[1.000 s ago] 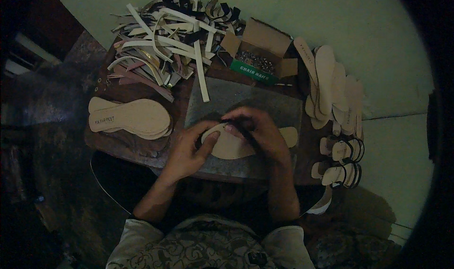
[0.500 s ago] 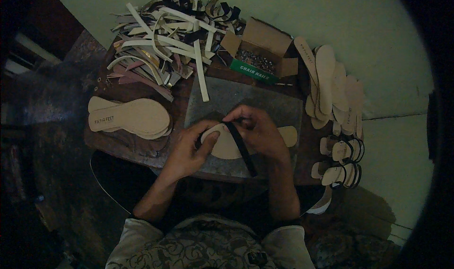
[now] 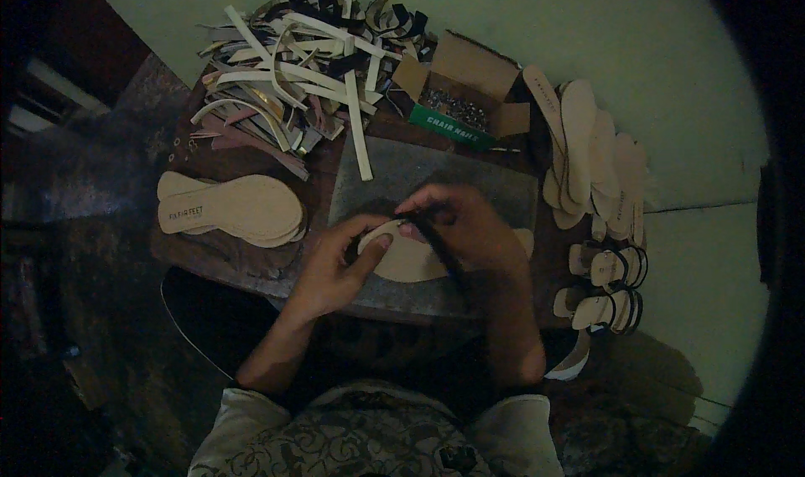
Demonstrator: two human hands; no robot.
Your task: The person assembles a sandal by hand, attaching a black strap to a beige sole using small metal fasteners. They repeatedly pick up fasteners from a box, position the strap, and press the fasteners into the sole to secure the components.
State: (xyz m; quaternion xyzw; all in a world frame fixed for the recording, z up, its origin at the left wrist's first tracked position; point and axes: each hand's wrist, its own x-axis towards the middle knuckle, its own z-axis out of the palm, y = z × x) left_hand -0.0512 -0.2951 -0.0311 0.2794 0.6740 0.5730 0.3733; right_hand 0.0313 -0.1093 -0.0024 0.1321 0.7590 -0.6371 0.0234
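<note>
A beige sandal sole (image 3: pixel 402 263) lies crosswise over a grey slab (image 3: pixel 360 171) before me. My left hand (image 3: pixel 345 255) grips the sole's left end, with the thumb on top and the fingers at the far edge. My right hand (image 3: pixel 457 221) pinches a black strap (image 3: pixel 442 246) near the sole's far edge. The strap's free length hangs toward me across the sole, smeared by motion. Whether the strap's end passes through the sole is hidden by my fingers. The right forearm covers part of the sole's right half.
Beyond the slab are a heap of cut strips (image 3: pixel 285 75) and an open carton of small metal nails (image 3: pixel 457 108). Stacked soles (image 3: pixel 231 209) lie at left, more loose soles (image 3: pixel 579 133) at right. Sandals with black straps (image 3: pixel 608 267) sit near the table's right edge.
My right hand has turned and shifted slightly right, swinging the strap's free end right. The left hand stays on the sole, almost unmoved.
</note>
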